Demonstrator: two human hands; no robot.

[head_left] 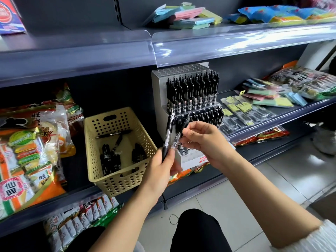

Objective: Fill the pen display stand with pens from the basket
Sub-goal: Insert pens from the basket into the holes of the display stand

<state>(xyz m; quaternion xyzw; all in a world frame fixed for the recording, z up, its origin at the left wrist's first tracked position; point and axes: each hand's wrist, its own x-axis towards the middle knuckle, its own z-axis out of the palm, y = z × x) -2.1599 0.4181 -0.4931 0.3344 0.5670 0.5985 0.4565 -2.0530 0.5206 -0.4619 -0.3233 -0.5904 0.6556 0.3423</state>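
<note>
Head view: left grip (161, 166) holds one pen (168, 131), right grip (203, 139) pinches a second pen (176, 140) (one basket (116, 182)).

The basket (118, 180) is beige plastic, smooth with a dull sheen, its walls punched with round holes. The stand (158, 84) is pale matt plastic with a perforated top; its lower tiers look clear and glossy. The pens (192, 91) have shiny black plastic tops and clear barrels. The shelf (54, 42) is dark, matt painted metal, fronted by clear glossy plastic strips (236, 44) that catch the light. The bags (27, 142) at left are glossy, crinkled film. The pads (192, 17) far above are pastel paper in clear wrap. The floor (300, 170) is smooth, shiny tile. The sleeve (325, 237) is white ribbed knit cloth.
</note>
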